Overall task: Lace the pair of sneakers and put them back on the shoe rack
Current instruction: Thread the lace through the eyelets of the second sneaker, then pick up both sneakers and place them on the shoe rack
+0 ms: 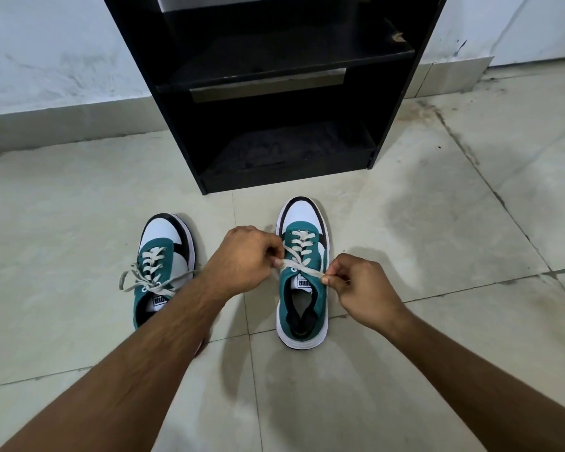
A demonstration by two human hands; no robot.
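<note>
Two teal, white and black sneakers stand on the floor, toes toward the rack. The right sneaker (302, 275) has its cream lace (299, 244) crossed up to the top eyelets. My left hand (245, 261) pinches one end of that lace at the shoe's left side. My right hand (361, 283) pinches the other end at the shoe's right side. Both ends are pulled taut across the tongue. The left sneaker (163, 265) is laced, with a bow whose loops and ends spread sideways; my left forearm covers its heel.
A black shoe rack (274, 93) stands just beyond the sneakers, its two visible shelves bare and dusty. Pale floor tiles (405, 370) stretch all around. A white wall with a tiled skirting (62, 122) runs behind the rack.
</note>
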